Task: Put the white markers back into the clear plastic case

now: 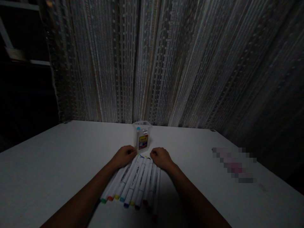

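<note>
Several white markers (133, 183) with coloured end caps lie side by side on a white table (59, 158), fanned toward me. My left hand (124, 156) rests at the far left end of the row, fingers curled on the marker tips. My right hand (161, 157) sits at the far right end, also curled over the tips. Just beyond both hands stands a clear plastic container (142, 136) with a coloured label; one marker with a blue cap stands inside it.
A wall of hanging string curtain (166, 63) rises right behind the table. A blurred-out patch (234, 164) lies on the table to the right. Dark shelving (21, 57) is at the far left. The scene is dim.
</note>
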`<state>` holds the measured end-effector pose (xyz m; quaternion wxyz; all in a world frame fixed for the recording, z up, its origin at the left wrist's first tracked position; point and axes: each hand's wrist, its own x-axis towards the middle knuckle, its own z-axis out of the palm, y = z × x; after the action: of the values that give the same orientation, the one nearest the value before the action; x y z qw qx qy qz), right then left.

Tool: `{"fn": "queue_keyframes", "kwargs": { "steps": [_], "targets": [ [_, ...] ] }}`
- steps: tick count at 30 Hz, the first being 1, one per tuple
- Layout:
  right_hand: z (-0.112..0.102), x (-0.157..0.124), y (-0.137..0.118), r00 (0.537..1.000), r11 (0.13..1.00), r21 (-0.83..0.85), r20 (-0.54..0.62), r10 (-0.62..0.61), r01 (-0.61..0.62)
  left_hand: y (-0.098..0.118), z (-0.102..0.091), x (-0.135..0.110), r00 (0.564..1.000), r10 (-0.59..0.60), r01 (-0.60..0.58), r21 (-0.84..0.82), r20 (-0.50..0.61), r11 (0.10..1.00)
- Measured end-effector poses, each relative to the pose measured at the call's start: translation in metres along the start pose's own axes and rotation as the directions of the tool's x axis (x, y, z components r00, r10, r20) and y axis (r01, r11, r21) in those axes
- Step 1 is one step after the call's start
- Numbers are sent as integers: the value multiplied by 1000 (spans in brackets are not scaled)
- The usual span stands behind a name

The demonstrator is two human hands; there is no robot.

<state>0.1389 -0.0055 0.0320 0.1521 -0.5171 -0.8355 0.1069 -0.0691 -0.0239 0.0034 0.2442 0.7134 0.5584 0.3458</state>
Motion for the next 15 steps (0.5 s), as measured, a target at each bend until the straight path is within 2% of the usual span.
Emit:
{"fn": "queue_keyframes", "kwargs": {
  "steps": [3, 9, 15],
  "targets": [
    [-1, -1, -1, 1000, 1000, 6, 23, -13, 13, 0, 1, 0, 999, -23, 25, -38, 48, 999],
    [-2, -1, -3, 1000, 1000, 1, 26, -9, 9, 4, 1, -1, 996, -84, 83, 23, 24, 996],
    [1, 0, -2, 994, 996, 13, 57, -88, 87, 6, 0, -2, 995, -88, 88, 1, 48, 996]
  ]
}}
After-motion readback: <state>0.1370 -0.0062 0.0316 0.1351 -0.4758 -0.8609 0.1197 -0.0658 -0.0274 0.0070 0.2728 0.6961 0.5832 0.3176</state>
